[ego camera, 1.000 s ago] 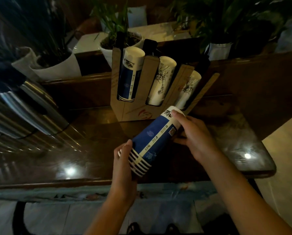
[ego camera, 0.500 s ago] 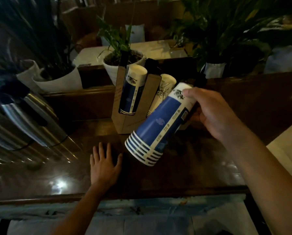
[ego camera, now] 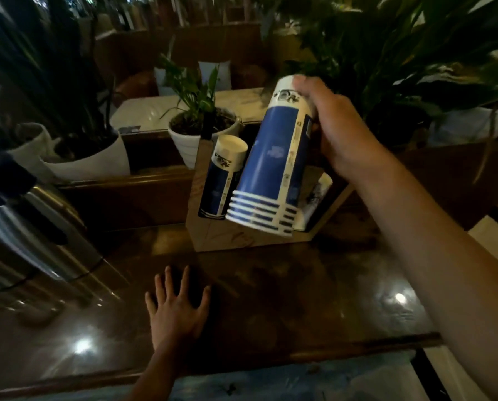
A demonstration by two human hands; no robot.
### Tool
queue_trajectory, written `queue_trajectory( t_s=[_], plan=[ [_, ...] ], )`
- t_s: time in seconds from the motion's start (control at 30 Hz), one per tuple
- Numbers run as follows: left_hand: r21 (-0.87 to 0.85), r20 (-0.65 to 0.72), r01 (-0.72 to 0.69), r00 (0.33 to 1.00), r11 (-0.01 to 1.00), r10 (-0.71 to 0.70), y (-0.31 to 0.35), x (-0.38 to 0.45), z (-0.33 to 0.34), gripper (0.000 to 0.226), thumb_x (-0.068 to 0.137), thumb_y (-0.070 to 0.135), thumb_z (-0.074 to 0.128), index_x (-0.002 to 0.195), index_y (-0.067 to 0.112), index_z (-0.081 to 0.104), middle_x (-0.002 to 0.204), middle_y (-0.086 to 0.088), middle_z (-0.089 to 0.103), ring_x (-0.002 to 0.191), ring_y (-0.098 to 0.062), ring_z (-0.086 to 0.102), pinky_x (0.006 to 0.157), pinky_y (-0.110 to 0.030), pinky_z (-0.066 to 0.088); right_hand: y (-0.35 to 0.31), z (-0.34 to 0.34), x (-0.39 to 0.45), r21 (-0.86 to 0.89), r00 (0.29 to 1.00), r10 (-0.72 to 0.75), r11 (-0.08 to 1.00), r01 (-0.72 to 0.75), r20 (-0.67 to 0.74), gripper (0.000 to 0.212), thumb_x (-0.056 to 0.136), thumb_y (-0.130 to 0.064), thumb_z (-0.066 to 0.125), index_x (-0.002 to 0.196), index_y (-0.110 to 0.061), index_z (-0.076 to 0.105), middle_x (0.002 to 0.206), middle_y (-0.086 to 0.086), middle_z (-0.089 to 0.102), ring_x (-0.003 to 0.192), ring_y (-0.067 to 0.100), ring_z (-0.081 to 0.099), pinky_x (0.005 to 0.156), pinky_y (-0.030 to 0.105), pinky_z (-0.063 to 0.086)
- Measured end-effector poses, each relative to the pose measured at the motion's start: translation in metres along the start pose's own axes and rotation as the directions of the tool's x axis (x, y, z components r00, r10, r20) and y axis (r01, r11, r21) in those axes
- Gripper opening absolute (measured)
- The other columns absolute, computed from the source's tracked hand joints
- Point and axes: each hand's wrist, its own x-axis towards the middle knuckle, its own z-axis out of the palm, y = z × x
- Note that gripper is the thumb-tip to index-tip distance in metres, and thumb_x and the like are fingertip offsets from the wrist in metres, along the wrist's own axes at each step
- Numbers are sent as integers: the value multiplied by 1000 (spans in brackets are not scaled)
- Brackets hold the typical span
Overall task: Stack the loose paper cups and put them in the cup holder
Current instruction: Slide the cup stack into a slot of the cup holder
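My right hand grips the base end of a stack of blue-and-white paper cups, held upside down with several white rims at the bottom, in the air in front of the brown cardboard cup holder. The holder's left slot holds another blue cup stack. A white cup stack peeks out on the right, mostly hidden by the held stack. My left hand lies flat with fingers spread on the dark wooden counter, holding nothing.
A shiny metal urn stands at the left. White potted plants line the ledge behind the holder. The counter's front edge runs below my left hand. Large leafy plants fill the back right.
My right hand has raised the cup stack higher and turned it nearly upright, over the holder's middle. My left hand, which let go of the rims earlier, stays flat on the counter.
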Motion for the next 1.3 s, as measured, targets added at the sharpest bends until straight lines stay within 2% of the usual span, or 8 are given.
queue_trajectory(
  t_s=[0.23,0.37,0.53,0.67,0.8,0.93,1.13,1.3],
  plan=[
    [11,43,22,999,1000,-23,7,-1,-9,98,73,90,-10,158,43,-1,168,-1,-15,152,-23,-20,123,-53,-8,-42,14,48,-43,980,-184,983,181,-79,51,84,-58,55,97,-13,73,98,18,74,95,33,70,93,47,51],
    [29,46,18,999,999,-20,8,-2,-12,95,76,88,-9,158,42,-2,167,-1,-16,152,-24,-21,123,-52,-9,-48,14,71,-18,964,-237,972,236,-118,32,90,-47,54,86,-18,65,72,-4,67,74,13,65,76,33,48],
    [29,48,21,999,999,-22,7,-2,-10,91,78,87,-6,158,43,-4,167,-1,-17,152,-24,-21,124,-53,-8,-49,19,87,-38,956,-262,965,260,-134,27,95,-44,51,79,-23,57,64,-13,61,60,-1,60,65,24,47],
    [28,39,24,999,999,-25,5,0,-9,92,77,88,-8,158,44,-3,167,-1,-17,152,-24,-22,124,-54,-7,-49,21,96,-51,936,-304,953,299,-179,27,96,-40,50,73,-25,52,67,-10,57,61,0,57,59,15,46],
    [33,39,29,999,999,-30,6,0,-8,93,77,88,-8,158,43,-3,167,0,-17,151,-23,-23,124,-53,-8,-46,25,99,-77,919,-351,936,343,-180,27,96,-37,49,73,-23,51,75,0,57,69,11,56,64,21,45],
    [36,43,27,999,999,-29,6,0,-9,96,74,89,-11,158,43,-3,167,-1,-18,151,-24,-24,124,-53,-8,-41,33,98,-81,908,-377,926,368,-183,32,98,-30,51,66,-25,47,62,-12,50,52,-3,47,53,10,39],
    [31,34,26,999,999,-27,7,0,-9,95,75,88,-12,158,43,-2,167,0,-16,151,-24,-23,124,-53,-8,-28,41,99,-130,902,-394,918,375,-175,22,94,-32,58,100,-12,66,89,-6,63,67,-14,58,60,5,44],
    [40,34,27,999,999,-29,6,0,-9,91,78,86,-7,158,43,-3,167,-1,-17,151,-24,-23,123,-53,-9,-17,47,96,-162,892,-436,895,416,-115,20,93,-32,58,93,-12,65,88,-7,62,73,-10,59,65,11,48]
  ],
)
